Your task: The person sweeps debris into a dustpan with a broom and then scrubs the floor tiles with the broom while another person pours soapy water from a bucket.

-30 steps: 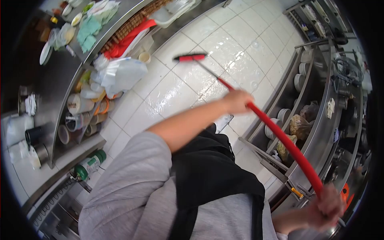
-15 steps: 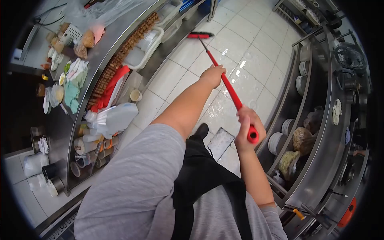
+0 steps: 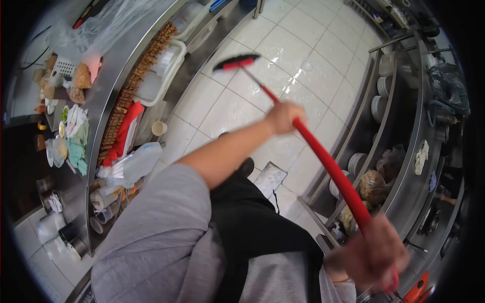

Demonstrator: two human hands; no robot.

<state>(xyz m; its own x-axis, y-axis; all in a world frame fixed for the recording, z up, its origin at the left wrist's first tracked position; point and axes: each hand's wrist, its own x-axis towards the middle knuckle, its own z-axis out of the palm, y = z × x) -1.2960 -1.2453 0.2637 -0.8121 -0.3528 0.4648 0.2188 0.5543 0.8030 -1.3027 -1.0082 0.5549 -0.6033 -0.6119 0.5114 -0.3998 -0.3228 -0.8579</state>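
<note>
A long-handled floor brush point(image 3: 331, 164) with a red handle runs diagonally from the lower right up to the floor. Its red and black head point(image 3: 236, 62) is over wet white tiles near the left counter. Partway down the handle, my left hand point(image 3: 287, 118) is wrapped around it. My right hand point(image 3: 376, 252), smeared by motion, grips it near its top end, low on the right in front of the shelving.
On the left, a steel counter point(image 3: 132, 48) holds food tubs and cloths, with a white bin point(image 3: 172, 70) beneath. Right-hand steel shelves carry plates point(image 3: 378, 108) and bagged goods point(image 3: 374, 187). A grey-white floor plate point(image 3: 271, 179) lies near my foot point(image 3: 246, 166).
The brush head has come nearer and slightly left across the tiles. My right hand has swung down and right with the handle end; my left hand has moved slightly down and right.
</note>
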